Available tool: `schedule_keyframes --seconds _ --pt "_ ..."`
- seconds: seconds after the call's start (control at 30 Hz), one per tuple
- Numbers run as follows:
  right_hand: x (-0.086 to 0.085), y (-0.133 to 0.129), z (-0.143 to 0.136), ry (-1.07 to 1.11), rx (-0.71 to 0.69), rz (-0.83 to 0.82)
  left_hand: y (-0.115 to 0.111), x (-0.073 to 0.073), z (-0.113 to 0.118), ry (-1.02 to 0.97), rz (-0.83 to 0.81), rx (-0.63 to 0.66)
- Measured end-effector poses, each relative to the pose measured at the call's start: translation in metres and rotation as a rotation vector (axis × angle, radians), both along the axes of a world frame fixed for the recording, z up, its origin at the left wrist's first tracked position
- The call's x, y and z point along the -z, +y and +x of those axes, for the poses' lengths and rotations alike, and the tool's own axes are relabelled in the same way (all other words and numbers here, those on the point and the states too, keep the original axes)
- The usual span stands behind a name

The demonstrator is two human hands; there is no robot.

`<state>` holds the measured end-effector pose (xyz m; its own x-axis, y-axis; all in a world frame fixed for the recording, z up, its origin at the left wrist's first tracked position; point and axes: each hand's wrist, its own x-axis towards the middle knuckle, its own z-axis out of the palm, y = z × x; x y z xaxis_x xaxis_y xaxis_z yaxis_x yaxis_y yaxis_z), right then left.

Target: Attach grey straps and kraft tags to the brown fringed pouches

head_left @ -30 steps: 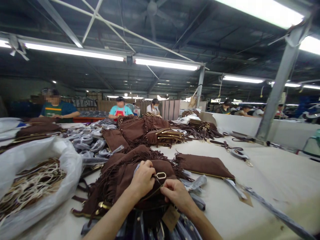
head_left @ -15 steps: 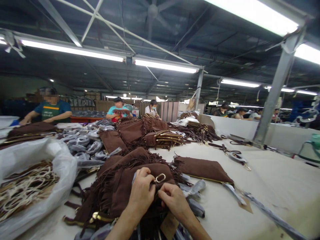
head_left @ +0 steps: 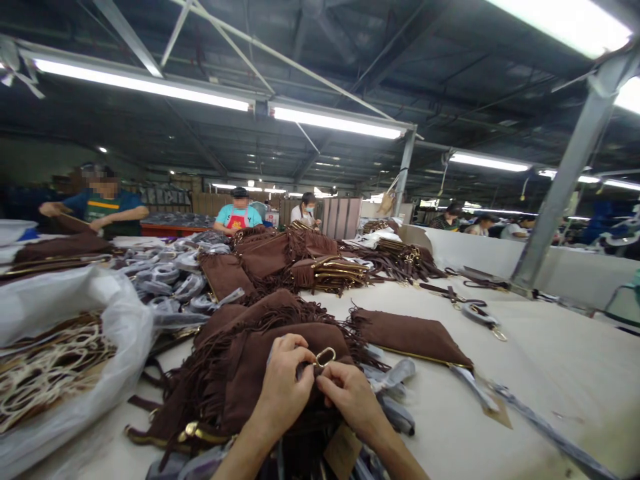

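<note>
Over a brown fringed bag [head_left: 245, 380], my two hands meet. Between my left thumb and fingers is the lower end of a gold oval clasp [head_left: 326, 357], its loop sticking up. My left hand [head_left: 286, 380] is closed on it. Close against it, my right hand [head_left: 347, 395] is pinched just below the loop; what its fingertips hold is hidden. A brown paper tag [head_left: 343, 452] hangs under my right wrist. Straps in clear wrapping [head_left: 395, 377] lie beside the bag on the right.
At left stands a clear plastic bag [head_left: 125, 333] of cream cords [head_left: 55, 373]. Behind are wrapped straps [head_left: 170, 273] and stacked brown bags [head_left: 270, 257]. One brown pouch [head_left: 410, 337] lies on the white table [head_left: 560, 360] to the right. Several co-workers sit or stand beyond.
My hands have drawn slightly closer, my right fingertips now nearer the clasp, whose loop has tilted a little. At far left, a co-worker has lifted brown material.
</note>
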<state>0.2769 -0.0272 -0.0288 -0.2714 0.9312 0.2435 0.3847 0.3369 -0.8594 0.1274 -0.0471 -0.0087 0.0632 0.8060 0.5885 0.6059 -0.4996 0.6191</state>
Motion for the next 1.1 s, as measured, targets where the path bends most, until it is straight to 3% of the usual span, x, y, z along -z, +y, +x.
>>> schedule_keyframes --seconds 0.4,0.57,0.67,0.8,0.97,1.1 --pt "0.004 -0.021 0.004 0.126 0.182 0.193 0.004 0.001 -0.007 -0.243 -0.003 -0.042" --pt "0.008 -0.03 0.009 0.383 -0.033 0.08 -0.006 0.002 -0.002 -0.141 0.178 -0.074" --pt "0.01 -0.034 0.013 0.384 -0.125 0.059 -0.012 0.003 0.002 -0.147 0.155 0.045" --pt "0.009 -0.032 0.019 0.248 -0.026 0.12 -0.015 0.008 0.003 -0.32 -0.032 0.236" --pt "0.006 -0.026 0.018 0.291 0.027 0.147 -0.009 0.017 0.001 -0.505 -0.18 0.352" --pt "0.004 -0.024 0.015 0.305 0.041 0.128 -0.009 0.019 0.001 -0.533 -0.208 0.396"
